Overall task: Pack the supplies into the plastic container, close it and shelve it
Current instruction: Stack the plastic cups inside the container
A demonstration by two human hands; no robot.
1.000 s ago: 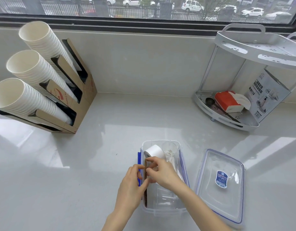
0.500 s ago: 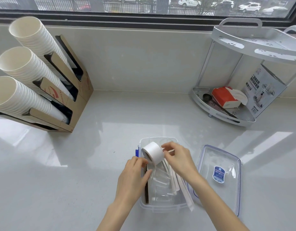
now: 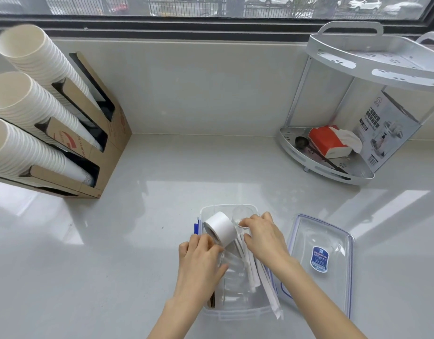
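The glossy pale grey tabletop (image 3: 162, 241) carried the work, and at its 6 o'clock edge sat the clear rectangular plastic container (image 3: 235, 314), open. Its clear blue-rimmed lid (image 3: 320, 243) lay flat just beside it at 3 o'clock, and the white two-tier corner rack (image 3: 333, 172) stood well apart at 2 o'clock. The left hand (image 3: 201, 263) grasped the white roll of tape (image 3: 220, 229), tilted over the container's 10 o'clock corner. The right hand (image 3: 264, 238) was curled over the long white paper-wrapped straws (image 3: 267, 287), seemingly pinching one, though its fingertips hid the contact. One straw overhung the near wall at 5 o'clock. To do the step well, the straws wanted laying flat lengthwise and the roll seating on its side, so that nothing stood above the rim before the lid went on.
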